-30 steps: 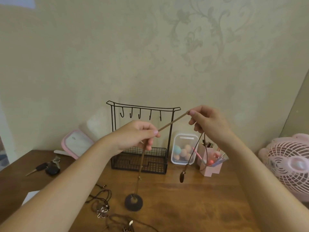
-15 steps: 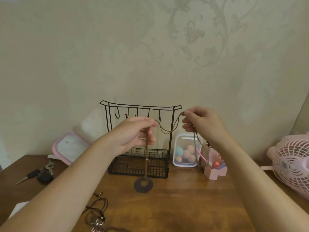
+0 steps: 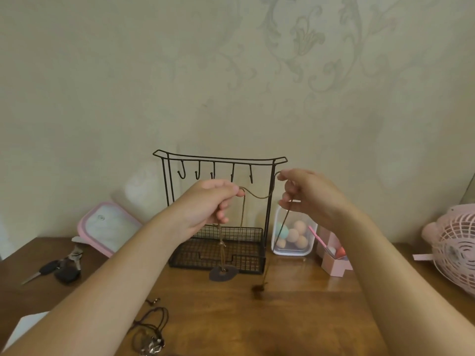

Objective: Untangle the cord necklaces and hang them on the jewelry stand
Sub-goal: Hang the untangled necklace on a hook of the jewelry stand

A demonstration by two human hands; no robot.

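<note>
Ann: Both hands have drawn together since a second ago, so the cord necklace (image 3: 257, 196) that ran taut between them now sags in front of the stand (image 3: 244, 255).

Ben: Who holds what?

Ann: On the left hand (image 3: 205, 206) the grip pinches the cord between thumb and forefinger. The round pendant (image 3: 223, 273) hangs below it, low over the bench (image 3: 295, 317), just before the stand's wire tray. On the right hand (image 3: 311, 199) the grip pinches the other part of the cord up by the stand's right post, and a dark strand drops from it to a blurred end.

Ben: How to hang it well?

Ann: I'd keep the loop open between both pinches, lift it above a hook (image 3: 250, 174), then lower it on. Let the pendant settle before letting go. All five hooks look bare.

Ben: And around?

Ann: It's a brown wooden bench against patterned wallpaper. More necklaces (image 3: 150, 330) lie tangled at the near left, with keys (image 3: 64, 271) at the left. A clear box (image 3: 308, 240) of sponges and a pink fan (image 3: 460, 250) sit to the right.
</note>
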